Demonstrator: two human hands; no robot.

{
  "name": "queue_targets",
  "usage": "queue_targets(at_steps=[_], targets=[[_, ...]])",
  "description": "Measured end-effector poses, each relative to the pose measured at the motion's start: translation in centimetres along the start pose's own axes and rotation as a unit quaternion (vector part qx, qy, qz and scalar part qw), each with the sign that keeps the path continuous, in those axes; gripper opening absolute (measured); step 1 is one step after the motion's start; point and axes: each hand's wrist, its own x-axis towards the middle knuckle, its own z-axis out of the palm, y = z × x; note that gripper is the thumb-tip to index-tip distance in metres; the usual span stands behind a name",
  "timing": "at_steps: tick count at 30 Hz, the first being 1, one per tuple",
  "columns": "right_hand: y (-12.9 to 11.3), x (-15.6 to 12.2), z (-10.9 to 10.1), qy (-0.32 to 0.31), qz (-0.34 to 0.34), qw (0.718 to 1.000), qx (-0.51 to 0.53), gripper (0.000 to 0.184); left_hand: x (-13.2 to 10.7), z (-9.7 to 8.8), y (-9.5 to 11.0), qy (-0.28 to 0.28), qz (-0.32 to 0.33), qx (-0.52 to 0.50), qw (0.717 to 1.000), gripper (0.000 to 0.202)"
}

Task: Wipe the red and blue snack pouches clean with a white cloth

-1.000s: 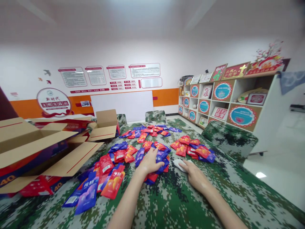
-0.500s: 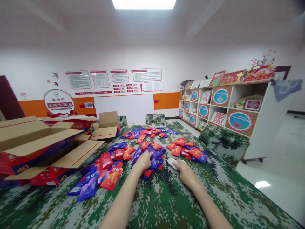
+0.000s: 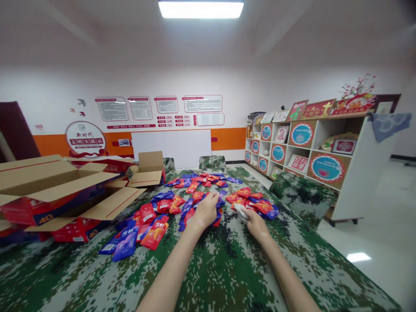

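Note:
My left hand (image 3: 207,210) is closed above the middle pile of snack packets. A purple packet (image 3: 222,194) shows just past its fingers and appears pinched in them. Red and blue packets (image 3: 186,209) of this pile lie under and beside the hand. My right hand (image 3: 256,223) grips a small white thing (image 3: 240,210), perhaps a folded cloth; its kind is unclear. Beyond that hand lies a pile of mostly red packets (image 3: 240,196). More packets (image 3: 154,232) lie left of my left hand, with blue ones (image 3: 125,242) nearest me.
Opened cardboard boxes (image 3: 78,182) crowd the left of the camouflage-covered table (image 3: 227,268). Another open box (image 3: 147,177) stands farther back. Packets (image 3: 195,180) lie along the far end. Covered chairs (image 3: 297,197) and a shelf unit (image 3: 292,143) stand on the right.
My left hand has risen from the middle pile and moved slightly right, with a purple packet at its fingers. My right hand still holds the white thing, slightly higher. The camera view has shifted a little.

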Motion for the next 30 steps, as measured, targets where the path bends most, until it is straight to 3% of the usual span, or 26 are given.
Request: queue_targets(at_steps=[2, 5, 9, 13, 22, 26, 30], targets=[[0.5, 0.2, -1.1, 0.024, 0.005, 1.0, 0.011, 0.068, -0.5, 0.8, 2.4, -0.002, 0.037, 0.011, 0.999, 0.059], [0.9, -0.4, -2.7, 0.034, 0.001, 0.999, 0.016, 0.067, -1.9, 4.1, 4.9, -0.048, 0.058, 0.024, 0.997, 0.059], [0.7, -2.2, -3.7, 0.025, 0.006, 1.0, 0.004, 0.066, -4.0, 9.1, 6.1, -0.116, 0.05, 0.032, 0.991, 0.052], [0.4, -3.7, -3.1, 0.005, -0.004, 1.0, -0.002, 0.067, -5.5, 11.4, 6.5, -0.152, 0.027, 0.041, 0.987, 0.052], [-0.7, -4.6, -0.9, -0.02, 0.005, 1.0, -0.024, 0.06, -6.8, 12.9, 7.3, -0.139, -0.005, 0.039, 0.99, 0.064], [-2.6, -4.6, -2.4, -0.028, -0.005, 0.999, -0.035, 0.058, -7.5, 11.1, 6.7, -0.147, 0.024, 0.017, 0.989, 0.066], [-5.5, -5.8, -3.7, -0.065, -0.093, 0.993, -0.035, 0.05, -9.4, 8.5, 5.3, -0.164, 0.095, -0.016, 0.982, 0.064]])
